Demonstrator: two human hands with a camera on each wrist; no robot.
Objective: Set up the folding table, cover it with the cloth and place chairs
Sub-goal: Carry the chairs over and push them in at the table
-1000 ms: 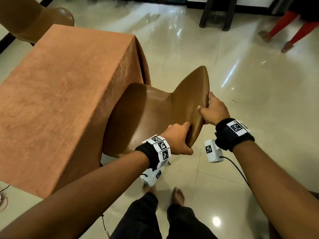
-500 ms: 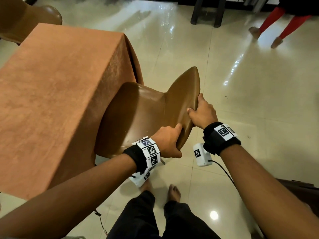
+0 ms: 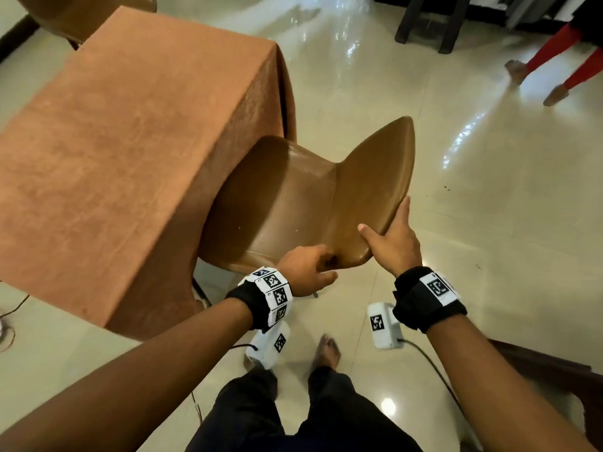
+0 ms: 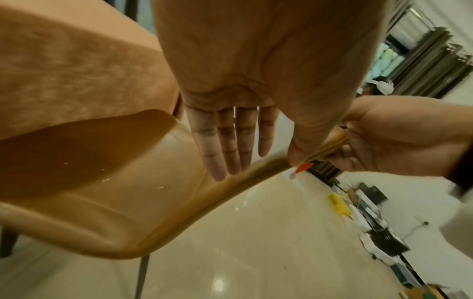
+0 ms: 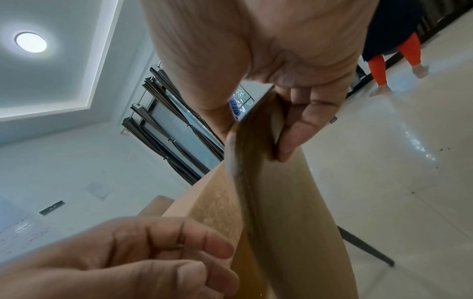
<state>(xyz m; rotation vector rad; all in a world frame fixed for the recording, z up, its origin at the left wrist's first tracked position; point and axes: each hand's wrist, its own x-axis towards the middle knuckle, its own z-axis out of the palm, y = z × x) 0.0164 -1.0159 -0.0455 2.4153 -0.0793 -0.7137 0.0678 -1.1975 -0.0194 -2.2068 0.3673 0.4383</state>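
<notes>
The folding table (image 3: 124, 158) stands on the left, covered by an orange-brown cloth (image 4: 76, 70) that hangs down its sides. A brown chair (image 3: 293, 197) sits with its seat partly under the table's right side. My right hand (image 3: 391, 239) grips the lower edge of the chair's back, and the right wrist view shows the thumb and fingers (image 5: 294, 137) pinching that edge (image 5: 256, 161). My left hand (image 3: 310, 269) hovers beside the back's lower corner. Its fingers (image 4: 230, 145) are straight over the seat (image 4: 102, 202) and hold nothing.
A second brown chair (image 3: 81, 11) stands at the table's far corner. Another person in red leggings (image 3: 561, 60) walks at the top right, near dark furniture legs (image 3: 430, 24). Dark wooden furniture (image 3: 548, 370) lies at the lower right, a cable (image 3: 9, 314) at the left edge.
My left hand has let go of the chair back's edge and opened. My right hand has kept its grip and slid lower along the edge.
</notes>
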